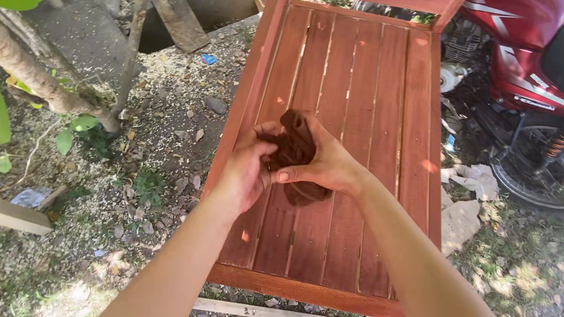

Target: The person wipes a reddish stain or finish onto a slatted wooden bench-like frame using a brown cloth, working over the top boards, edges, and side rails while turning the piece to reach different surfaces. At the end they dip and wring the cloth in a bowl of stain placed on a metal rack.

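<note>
Above the slatted red-brown wooden frame [343, 145], a dark stained rag [295, 154] is clenched between the left hand [244, 174] and right hand [324, 163]. Judged step: rag being bunched; next, flat pressure along the slats is called for.

A dark brown rag [295, 154] over a reddish-brown slatted bench [372, 105], beside a red-and-black motorcycle [537, 47].

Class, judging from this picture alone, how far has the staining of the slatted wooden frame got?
Looks done: the slatted frame already shows an even reddish-brown colour on slats and rails. In hand: the left hand and right hand both grip a dark stained rag above the slats. Left: no bare patch shows; the underside is hidden.
</note>
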Demonstrator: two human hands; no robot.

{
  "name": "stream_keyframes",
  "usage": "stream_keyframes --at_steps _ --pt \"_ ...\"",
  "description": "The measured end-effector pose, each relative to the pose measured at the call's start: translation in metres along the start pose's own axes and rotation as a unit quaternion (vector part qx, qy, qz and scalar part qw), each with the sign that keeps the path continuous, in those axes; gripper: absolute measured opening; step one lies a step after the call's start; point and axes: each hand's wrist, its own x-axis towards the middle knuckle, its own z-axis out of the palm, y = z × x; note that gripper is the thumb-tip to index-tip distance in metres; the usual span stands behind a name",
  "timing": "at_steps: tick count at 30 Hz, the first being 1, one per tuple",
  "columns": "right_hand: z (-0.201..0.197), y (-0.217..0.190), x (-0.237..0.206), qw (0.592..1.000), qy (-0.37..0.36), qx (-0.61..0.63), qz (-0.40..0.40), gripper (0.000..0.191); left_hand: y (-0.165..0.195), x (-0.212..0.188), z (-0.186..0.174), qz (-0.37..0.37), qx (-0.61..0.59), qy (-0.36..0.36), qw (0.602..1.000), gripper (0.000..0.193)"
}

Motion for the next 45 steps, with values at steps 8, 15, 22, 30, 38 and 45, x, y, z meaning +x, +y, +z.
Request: stream_keyframes --at_steps 8,15,22,30,38,45 --pt "0.018 -0.015 0.021 0.862 -0.046 -0.402 0.306 0.063 0.043 -0.003 -0.021 0.152 0.515 0.08 0.84 0.029" --pt "0.069 -0.004 0.058 0.728 -0.136 -0.559 0.373 0.045 0.037 -0.016 -0.042 0.185 0.487 0.162 0.838 0.021" --pt "0.109 0.003 0.032 0.678 -0.278 -0.584 0.35 0.042 0.049 -0.028 -0.065 0.263 0.48 0.193 0.814 0.017" --pt "0.122 0.02 0.042 0.658 -0.227 -0.63 0.345 0.043 0.048 -0.038 -0.082 0.251 0.518 0.19 0.795 0.022" --pt "0.043 0.039 0.101 0.674 -0.113 -0.632 0.365 0.039 0.019 -0.03 -0.071 0.157 0.514 0.155 0.829 0.025" --pt "0.091 0.013 0.056 0.647 -0.274 -0.608 0.37 0.037 0.02 -0.03 -0.058 0.13 0.511 0.149 0.836 0.022"
